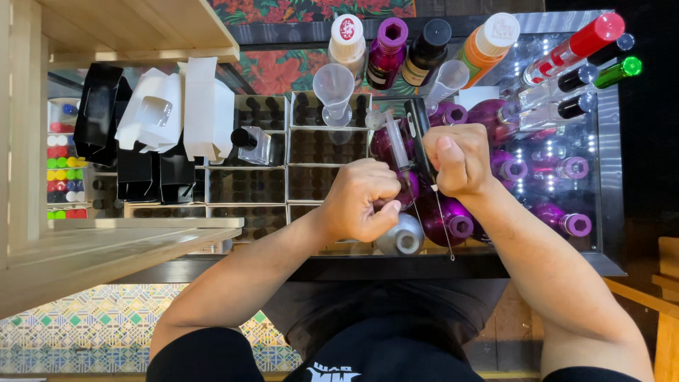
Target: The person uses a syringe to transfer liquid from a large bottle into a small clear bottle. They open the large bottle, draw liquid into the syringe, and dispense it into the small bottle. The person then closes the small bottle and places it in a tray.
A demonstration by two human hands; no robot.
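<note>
Purple bottles (pixel 453 223) crowded the metal tray (pixel 608 212). Above them, the right hand (pixel 460 161) gripped a long-needled syringe (pixel 423 152), while the left hand (pixel 362 200) closed around a small bottle (pixel 407 185) beside it.

Purple bottles (pixel 453 225) crowd three o'clock of the hands, bottle trays (pixel 247 185) nine o'clock; only six o'clock lies open.
</note>
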